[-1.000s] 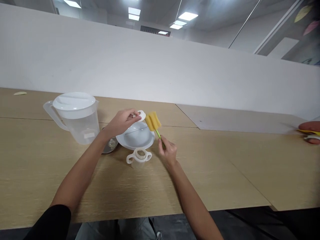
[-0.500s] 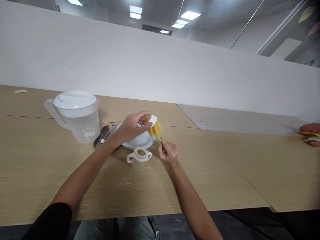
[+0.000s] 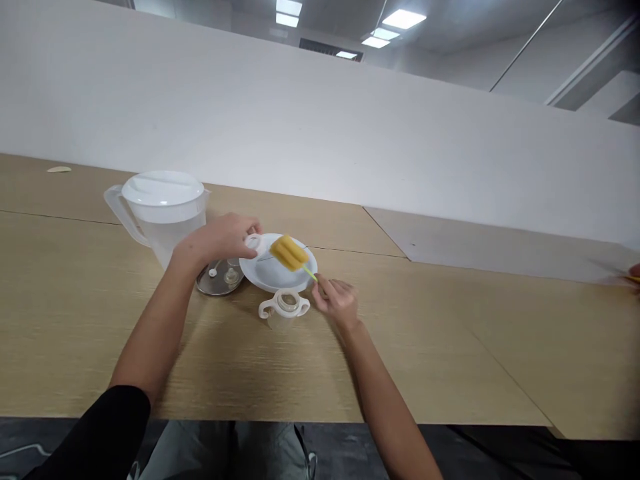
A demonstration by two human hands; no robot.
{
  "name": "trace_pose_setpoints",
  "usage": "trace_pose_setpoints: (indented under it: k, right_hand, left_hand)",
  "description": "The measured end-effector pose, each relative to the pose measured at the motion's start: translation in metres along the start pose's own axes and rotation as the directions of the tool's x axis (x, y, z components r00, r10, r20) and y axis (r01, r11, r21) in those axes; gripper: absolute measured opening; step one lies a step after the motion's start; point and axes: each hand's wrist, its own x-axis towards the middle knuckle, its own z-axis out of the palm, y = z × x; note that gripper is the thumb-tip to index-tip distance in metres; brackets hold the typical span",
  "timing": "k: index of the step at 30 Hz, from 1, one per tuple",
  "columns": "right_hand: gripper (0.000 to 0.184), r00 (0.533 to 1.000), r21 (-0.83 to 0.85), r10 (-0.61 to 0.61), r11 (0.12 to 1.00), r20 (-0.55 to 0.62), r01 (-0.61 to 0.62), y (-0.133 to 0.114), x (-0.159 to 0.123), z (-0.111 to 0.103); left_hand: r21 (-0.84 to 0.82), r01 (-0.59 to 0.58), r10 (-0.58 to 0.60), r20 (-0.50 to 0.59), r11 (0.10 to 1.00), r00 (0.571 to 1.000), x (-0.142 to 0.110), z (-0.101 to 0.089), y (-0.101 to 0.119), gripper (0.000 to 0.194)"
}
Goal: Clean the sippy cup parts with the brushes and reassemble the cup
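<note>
My left hand [image 3: 227,237] is closed on a white ring-shaped cap [image 3: 255,244], held over the left rim of a white plate [image 3: 265,279]. In my right hand [image 3: 337,300] is the green handle of a sponge brush [image 3: 289,253]; its yellow head hangs above the plate, apart from the cap. Just in front of the plate, a clear baby bottle [image 3: 284,308] with two white handles stands upright, its mouth uncovered. Under my left wrist lies a metal tray [image 3: 213,287], partly hidden, with a clear bottle nipple [image 3: 231,276] and a small white piece [image 3: 213,273] in it.
A clear plastic pitcher [image 3: 165,210] with a white lid stands behind my left forearm. Further left lies a pale leaf-shaped piece [image 3: 59,169]. A white partition [image 3: 320,127] runs along the table's back edge. Something reddish [image 3: 635,272] shows at the far right edge.
The white cap has come off the sponge head and moved left with my left hand. My right hand still holds the brush, its head now tilted further left. The view has shifted slightly.
</note>
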Motion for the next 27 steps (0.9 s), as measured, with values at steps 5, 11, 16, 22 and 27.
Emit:
trace_pose_setpoints:
  k: [5,11,16,22,27]
  right_hand:
    - [0.014,0.985,-0.007,0.132,0.991,-0.112,-0.133,0.006,-0.002,-0.001]
    - [0.016,0.985,-0.034,0.144,0.988,-0.090,-0.148,0.008,0.000,-0.002]
    - [0.015,0.985,-0.031,0.139,0.989,-0.098,-0.143,0.007,-0.001,-0.002]
    - [0.016,0.986,-0.053,0.147,0.987,-0.081,-0.152,0.008,-0.002,-0.001]
    - [0.019,0.985,-0.054,0.161,0.985,-0.064,-0.164,0.009,-0.004,0.000]
  left_hand:
    - [0.187,0.239,-0.269,0.157,0.953,0.950,0.010,0.014,-0.035,0.031]
    - [0.212,0.330,-0.387,0.348,0.920,0.854,0.026,0.036,-0.034,0.019]
    - [0.230,0.300,-0.373,0.422,0.926,0.827,0.028,0.044,-0.027,0.024]
    - [0.209,0.265,-0.336,0.496,0.941,0.801,0.035,0.053,-0.043,0.043]
    - [0.308,0.230,-0.361,0.490,0.923,0.793,0.033,0.046,-0.032,0.041]
